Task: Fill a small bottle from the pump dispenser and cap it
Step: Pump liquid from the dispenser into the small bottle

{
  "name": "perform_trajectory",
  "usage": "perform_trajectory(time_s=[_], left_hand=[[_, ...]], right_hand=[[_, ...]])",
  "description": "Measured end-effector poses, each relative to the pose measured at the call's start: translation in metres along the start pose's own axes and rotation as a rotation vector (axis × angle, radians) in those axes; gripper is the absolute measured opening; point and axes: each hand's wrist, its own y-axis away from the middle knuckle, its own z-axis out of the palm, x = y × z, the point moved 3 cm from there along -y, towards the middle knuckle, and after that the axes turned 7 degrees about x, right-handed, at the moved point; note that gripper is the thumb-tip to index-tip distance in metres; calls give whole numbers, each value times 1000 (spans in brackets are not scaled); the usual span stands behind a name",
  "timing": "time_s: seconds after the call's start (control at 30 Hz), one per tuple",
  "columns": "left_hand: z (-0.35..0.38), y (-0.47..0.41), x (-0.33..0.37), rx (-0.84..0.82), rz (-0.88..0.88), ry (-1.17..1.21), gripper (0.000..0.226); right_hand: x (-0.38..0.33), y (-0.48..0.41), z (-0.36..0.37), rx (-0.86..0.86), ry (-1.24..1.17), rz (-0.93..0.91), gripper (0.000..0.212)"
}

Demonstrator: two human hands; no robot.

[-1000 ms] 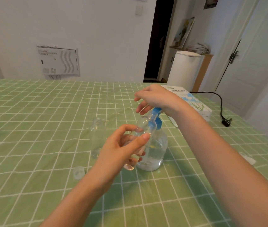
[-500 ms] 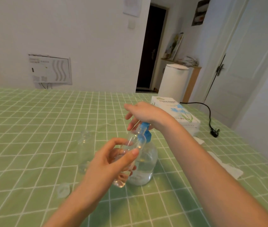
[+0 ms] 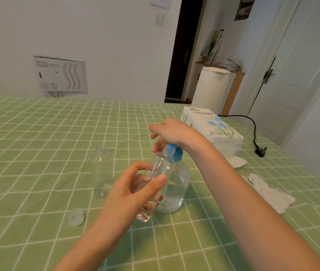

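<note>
A clear pump dispenser (image 3: pixel 176 184) with a blue pump head (image 3: pixel 174 152) stands on the green checked tablecloth (image 3: pixel 38 173). My right hand (image 3: pixel 171 132) rests on top of the pump head, fingers bent over it. My left hand (image 3: pixel 133 188) grips a small clear bottle (image 3: pixel 158 177), tilted, its open mouth up against the blue spout. A little liquid shows at the bottle's bottom. A second small clear bottle (image 3: pixel 101 173) stands uncapped to the left. A clear cap (image 3: pixel 75 217) lies on the cloth near my left forearm.
A tissue paper box (image 3: pixel 213 128) lies behind the dispenser to the right. Crumpled white tissues (image 3: pixel 268 192) lie on the right side. A black cable with a plug (image 3: pixel 260 150) runs off the table's far right edge.
The camera view has shifted and come closer. Both hands stay in the same hold: the left with the small bottle at the spout, the right on the pump head.
</note>
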Motion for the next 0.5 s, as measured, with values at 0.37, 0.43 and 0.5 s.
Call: perform_trajectory(time_s=[0.37, 0.43, 0.5], left_hand=[[1, 1, 6, -10, 28, -5, 30], [1, 2, 6, -15, 24, -2, 31], [0, 2, 4, -11, 19, -2, 31]], right_hand=[[-10, 1, -11, -8, 111, -23, 39], [-9, 1, -9, -4, 103, -22, 38], [-8, 0, -8, -4, 109, -16, 39]])
